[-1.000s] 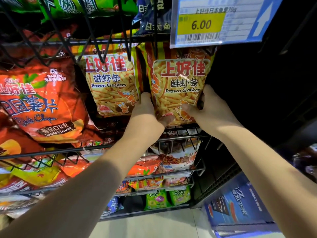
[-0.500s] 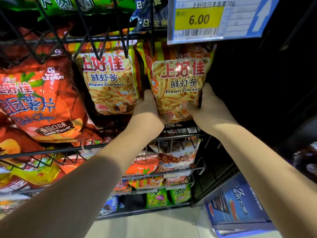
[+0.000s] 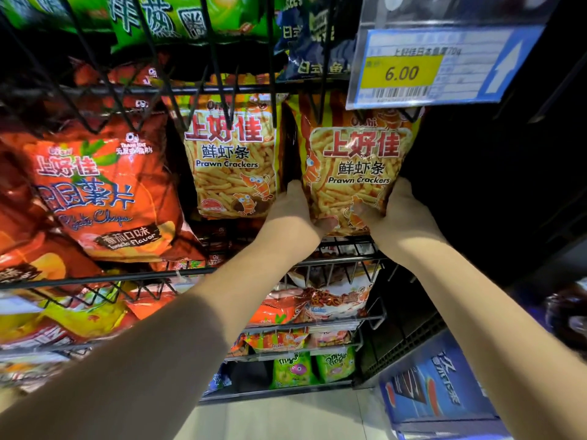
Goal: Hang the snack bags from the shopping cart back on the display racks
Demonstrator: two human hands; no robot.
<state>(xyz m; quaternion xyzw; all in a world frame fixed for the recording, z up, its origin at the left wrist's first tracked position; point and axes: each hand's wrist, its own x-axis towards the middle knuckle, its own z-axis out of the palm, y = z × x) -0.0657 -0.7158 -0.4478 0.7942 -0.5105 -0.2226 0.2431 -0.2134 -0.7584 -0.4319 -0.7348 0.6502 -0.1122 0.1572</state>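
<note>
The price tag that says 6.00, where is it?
In the head view, the price tag sits at the upper right, just above the prawn cracker bag that the left hand and right hand grip by its lower corners.

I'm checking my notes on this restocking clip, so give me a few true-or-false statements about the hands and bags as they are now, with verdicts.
1. The left hand and right hand both grip the lower part of one Prawn Crackers bag. True.
2. The price tag above that bag reads 8.00. False: it reads 6.00.
3. A second Prawn Crackers bag hangs just left of the gripped one. True.
4. The big red bag at the left is labelled Prawn Crackers. False: it says Potato Chips, Tomato Flavor.
</note>
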